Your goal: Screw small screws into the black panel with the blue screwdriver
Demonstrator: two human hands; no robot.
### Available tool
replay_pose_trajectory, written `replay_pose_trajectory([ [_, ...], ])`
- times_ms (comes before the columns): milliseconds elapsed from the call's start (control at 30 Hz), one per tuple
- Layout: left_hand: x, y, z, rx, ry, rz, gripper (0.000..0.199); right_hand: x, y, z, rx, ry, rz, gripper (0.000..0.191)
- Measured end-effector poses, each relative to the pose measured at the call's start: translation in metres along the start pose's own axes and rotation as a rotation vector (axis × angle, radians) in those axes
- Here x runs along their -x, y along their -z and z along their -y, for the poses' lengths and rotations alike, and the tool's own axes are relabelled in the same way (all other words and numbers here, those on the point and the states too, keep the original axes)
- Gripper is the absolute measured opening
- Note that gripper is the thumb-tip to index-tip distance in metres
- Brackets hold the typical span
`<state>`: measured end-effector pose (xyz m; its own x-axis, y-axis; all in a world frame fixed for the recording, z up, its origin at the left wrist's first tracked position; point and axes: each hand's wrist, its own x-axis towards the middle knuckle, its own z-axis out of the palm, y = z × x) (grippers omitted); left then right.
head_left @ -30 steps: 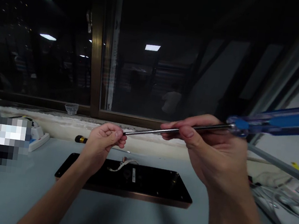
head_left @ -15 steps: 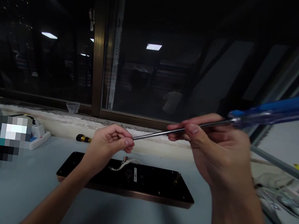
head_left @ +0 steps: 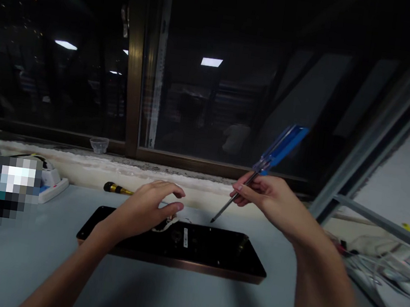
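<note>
A screwdriver (head_left: 285,145) with a clear blue handle is pinched by its shaft in my right hand (head_left: 260,193). Its dark tip points down and left, close to the back edge of a long black panel (head_left: 214,253) with copper-coloured sides. My left hand (head_left: 151,204) is over the panel's left half, thumb and fingers apart, holding nothing. Near its fingertips a pale cable (head_left: 170,224) lies on the panel, beside a small white label (head_left: 186,237). Part of the panel is hidden under my left hand and forearm.
Behind the panel lies a black and yellow screwdriver (head_left: 117,189). A clear plastic cup (head_left: 99,145) stands on the window sill. At the left is a white power strip (head_left: 52,191); tangled cables (head_left: 382,267) lie at the right, beyond a metal frame (head_left: 377,221).
The blue screwdriver has swung from nearly level to steeply tilted, tip now down by the panel. My left hand has let go of its tip and opened. My right hand has moved slightly left.
</note>
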<state>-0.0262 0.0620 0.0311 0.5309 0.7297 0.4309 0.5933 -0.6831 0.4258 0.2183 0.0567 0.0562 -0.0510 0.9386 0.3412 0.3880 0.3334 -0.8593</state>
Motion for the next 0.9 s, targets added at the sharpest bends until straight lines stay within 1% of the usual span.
replay_pose_trajectory([
  [100, 0.000, 0.005, 0.004, -0.024, 0.010, -0.020, 0.017, -0.006, -0.002, -0.011, 0.044, -0.009, 0.041, 0.029],
  [200, 0.000, 0.005, 0.005, -0.026, 0.005, -0.017, 0.017, -0.009, -0.003, -0.016, 0.060, -0.010, 0.074, 0.028],
  [367, 0.000, 0.002, 0.004, -0.027, -0.006, 0.016, 0.018, -0.009, -0.006, -0.019, 0.056, -0.023, 0.104, 0.028],
  [533, 0.000, 0.003, 0.003, -0.019, 0.003, 0.017, 0.018, -0.010, -0.008, -0.021, 0.060, -0.012, 0.123, 0.026],
  [667, 0.000, 0.002, 0.003, -0.011, 0.007, 0.024, 0.018, -0.012, -0.009, -0.020, 0.134, 0.011, 0.135, 0.024],
  [733, 0.000, 0.001, 0.004, -0.007, 0.001, 0.029, 0.018, -0.012, -0.010, -0.019, 0.255, 0.019, 0.113, 0.027],
  [833, 0.000, 0.001, 0.005, -0.005, 0.003, 0.034, 0.017, -0.013, -0.015, -0.016, 0.482, 0.043, 0.023, 0.036],
  [867, 0.000, 0.000, 0.005, -0.005, 0.007, 0.036, 0.017, -0.013, -0.018, -0.015, 0.516, 0.054, -0.007, 0.037],
  [900, 0.000, 0.000, 0.005, -0.004, 0.011, 0.039, 0.017, -0.013, -0.020, -0.014, 0.500, 0.057, -0.019, 0.037],
])
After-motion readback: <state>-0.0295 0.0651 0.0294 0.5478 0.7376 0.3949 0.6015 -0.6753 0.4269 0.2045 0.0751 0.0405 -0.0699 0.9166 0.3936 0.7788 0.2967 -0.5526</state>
